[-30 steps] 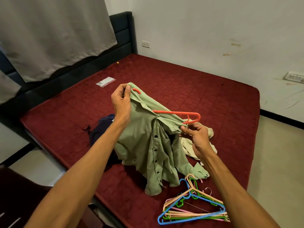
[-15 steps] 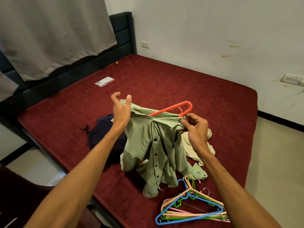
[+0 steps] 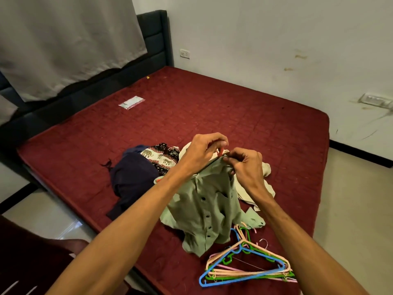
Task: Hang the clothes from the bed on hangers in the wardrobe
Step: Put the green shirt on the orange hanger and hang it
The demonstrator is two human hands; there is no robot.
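Note:
A pale green button shirt point(image 3: 209, 206) hangs over the dark red bed point(image 3: 191, 116), its hem resting on the mattress. An orange hanger point(image 3: 220, 152) sits inside the shirt; only a bit of its neck shows at the collar. My left hand point(image 3: 204, 151) pinches the hanger neck and collar from the left. My right hand point(image 3: 244, 167) grips the collar from the right, touching the left hand. Behind lie a navy garment point(image 3: 131, 179), elephant-print cloth point(image 3: 161, 156) and a cream garment point(image 3: 263, 184).
A pile of several plastic hangers point(image 3: 246, 267), blue, green, peach and pink, lies at the bed's near right corner. A small clear packet point(image 3: 131, 102) rests on the far left of the mattress. Black headboard point(image 3: 153, 37) and grey curtain point(image 3: 63, 43) stand behind; tiled floor point(image 3: 353, 209) on the right.
The shirt dropped lower and the orange hanger slid inside it, so only its neck shows. Both hands came together at the collar. The elephant-print cloth came into sight.

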